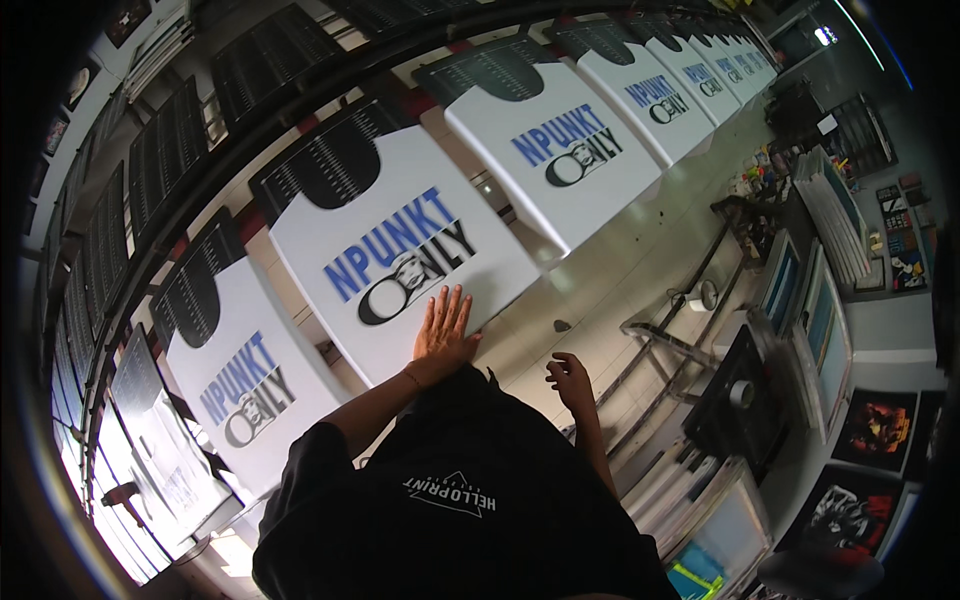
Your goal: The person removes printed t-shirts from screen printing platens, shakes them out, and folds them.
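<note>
1. Your left hand [445,335] lies palm-down on the white T-shirt [400,255], fingers straight and slightly apart, near the lower edge of its blue-and-black print [385,240]; your left forearm [378,410] slants inward.
2. Your right hand [570,380] hangs above the floor [610,290], fingers loosely bent.
3. That T-shirt covers a black board [335,165], between similarly printed shirts [570,140].

We see a black board [330,178] carrying a white shirt [425,185] beneath our left grip [446,325]; its blue-and-black print [400,250] sits just ahead of that grip; left of the grip, a neighbouring board [192,305] bears a matching shirt [215,362]; ahead and right of it, further boards [490,78] in a row carry more printed shirts [590,205].
</note>
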The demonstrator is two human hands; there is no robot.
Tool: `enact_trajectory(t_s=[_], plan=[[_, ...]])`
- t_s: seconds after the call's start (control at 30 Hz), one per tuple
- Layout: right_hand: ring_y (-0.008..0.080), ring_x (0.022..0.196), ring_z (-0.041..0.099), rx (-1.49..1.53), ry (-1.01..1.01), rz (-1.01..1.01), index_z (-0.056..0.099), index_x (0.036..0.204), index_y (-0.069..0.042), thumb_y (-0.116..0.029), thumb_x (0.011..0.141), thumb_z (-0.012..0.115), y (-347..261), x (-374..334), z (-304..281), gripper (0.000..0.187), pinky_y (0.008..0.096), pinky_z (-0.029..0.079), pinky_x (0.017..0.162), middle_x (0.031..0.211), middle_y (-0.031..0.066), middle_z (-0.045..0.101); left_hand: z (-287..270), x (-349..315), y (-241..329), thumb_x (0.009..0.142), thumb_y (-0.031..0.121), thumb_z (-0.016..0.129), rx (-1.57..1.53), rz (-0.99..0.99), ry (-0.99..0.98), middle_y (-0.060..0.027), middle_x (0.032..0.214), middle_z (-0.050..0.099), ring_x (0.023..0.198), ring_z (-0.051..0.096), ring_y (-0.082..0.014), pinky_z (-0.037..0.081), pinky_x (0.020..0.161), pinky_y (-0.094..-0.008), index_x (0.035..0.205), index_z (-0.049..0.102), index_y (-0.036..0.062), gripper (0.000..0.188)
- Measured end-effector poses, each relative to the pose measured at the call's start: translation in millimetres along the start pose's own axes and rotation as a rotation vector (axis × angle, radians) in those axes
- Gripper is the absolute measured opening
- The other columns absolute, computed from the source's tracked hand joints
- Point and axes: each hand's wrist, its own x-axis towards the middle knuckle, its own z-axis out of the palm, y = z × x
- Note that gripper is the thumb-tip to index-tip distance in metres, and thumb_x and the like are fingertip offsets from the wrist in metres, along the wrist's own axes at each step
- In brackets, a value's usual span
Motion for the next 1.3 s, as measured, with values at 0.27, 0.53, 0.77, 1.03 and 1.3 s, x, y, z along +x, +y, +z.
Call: enact_trajectory(t_s=[0.27, 0.53, 0.77, 1.03, 1.3], plan=[[0.0201, 0.079, 0.065, -0.003, -0.035, -0.016, 0.052, 0.117, 0.002, -0.024, 0.086, 0.058, -21.2, 124.0, -109.7, 0.041, 0.0301, 0.051, 0.064, 0.096, 0.0155, 0.063, 35.5, 195.1, 76.4, 0.092, 0.045, 0.044, -0.048, 0.082, 0.033, -0.0186, 0.150, 0.015, 0.140, 0.010, -0.0332, 0.011, 0.114, -0.0437, 0.142, 0.022, 0.0006, 0.071], [0.0180, 0.076, 0.063, 0.076, -0.129, -0.054, 0.054, 0.107, -0.002, -0.025, 0.087, 0.058, -25.8, 285.0, -233.3, 0.032, 0.0284, 0.049, 0.063, 0.090, 0.0094, 0.062, 71.4, 371.3, 44.2, 0.091, 0.027, 0.053, -0.378, -0.645, 0.601, -0.0271, 0.146, 0.018, 0.134, 0.023, -0.0411, 0.024, 0.107, -0.0507, 0.140, 0.024, -0.0034, 0.064], [0.0296, 0.095, 0.060, -0.118, 0.057, -0.455, 0.053, 0.110, 0.001, -0.030, 0.088, 0.057, -99.3, 406.7, -319.9, 0.038, 0.0360, 0.047, 0.077, 0.096, 0.0155, 0.062, 88.4, 386.9, -10.7, 0.095, 0.044, 0.037, -0.786, -1.075, 0.831, -0.0194, 0.135, 0.035, 0.123, 0.036, -0.0329, 0.030, 0.103, -0.0403, 0.133, 0.033, -0.0027, 0.061], [0.0326, 0.118, 0.047, -0.138, -0.124, -0.509, 0.047, 0.123, 0.004, -0.047, 0.092, 0.046, -207.8, 529.6, -306.9, 0.059, 0.0384, 0.037, 0.097, 0.125, 0.0225, 0.050, 74.4, 370.4, -28.0, 0.091, 0.063, 0.030, -1.888, -1.168, 0.676, -0.0101, 0.108, 0.060, 0.094, 0.059, -0.0234, 0.051, 0.079, -0.0382, 0.118, 0.052, 0.0010, 0.071], [0.0225, 0.115, 0.047, -0.001, -0.513, 0.069, 0.049, 0.127, -0.001, -0.075, 0.083, 0.034, -211.8, 634.9, -277.2, 0.087, 0.0338, 0.037, 0.096, 0.126, 0.0123, 0.051, 24.8, 368.5, -52.0, 0.097, 0.036, 0.041, -1.645, -1.038, 0.982, -0.0085, 0.098, 0.062, 0.081, 0.060, -0.0168, 0.051, 0.072, -0.0285, 0.114, 0.053, -0.0003, 0.041]])
